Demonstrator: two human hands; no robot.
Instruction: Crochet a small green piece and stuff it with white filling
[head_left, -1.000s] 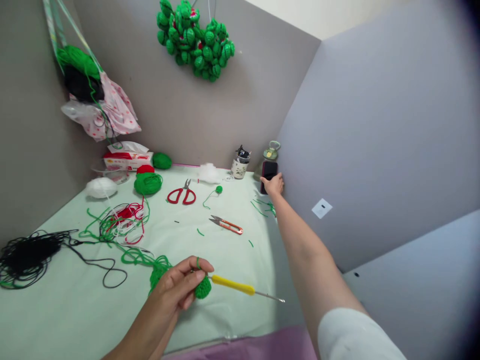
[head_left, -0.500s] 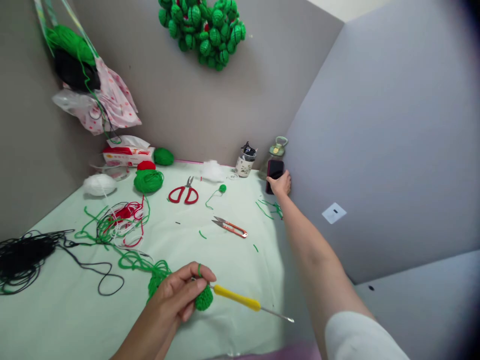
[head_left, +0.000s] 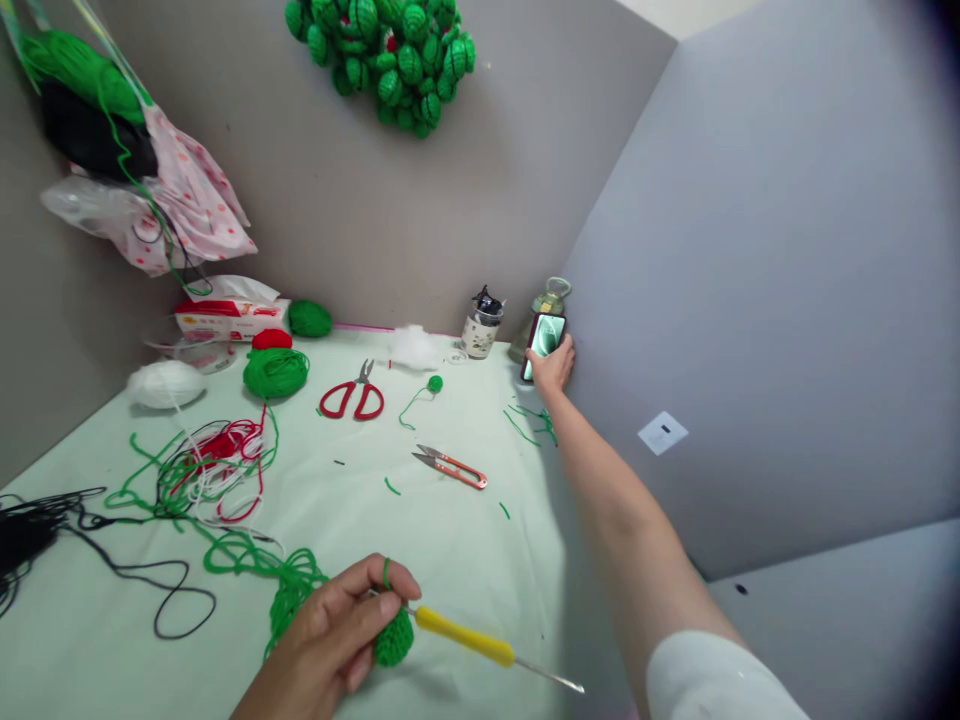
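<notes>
Grn crochet pc (head_left: 394, 642) + yel hook (head_left: 465, 637) | L fingers (head_left: 367, 618) pinching both | R fingers (head_left: 568, 352) gripping lit phone (head_left: 546, 334)

The hook handle (head_left: 465, 637) is yellow, the crocheted piece (head_left: 394, 641) green.

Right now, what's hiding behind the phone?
A greenish bottle. Its top and a bit of its left side show; the phone, held in the right hand, hides most of the rest.

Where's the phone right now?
In the head view, the phone is right of centre, at the far right corner of the table. The right hand holds it in front of the bottle, right of the cup.
</notes>
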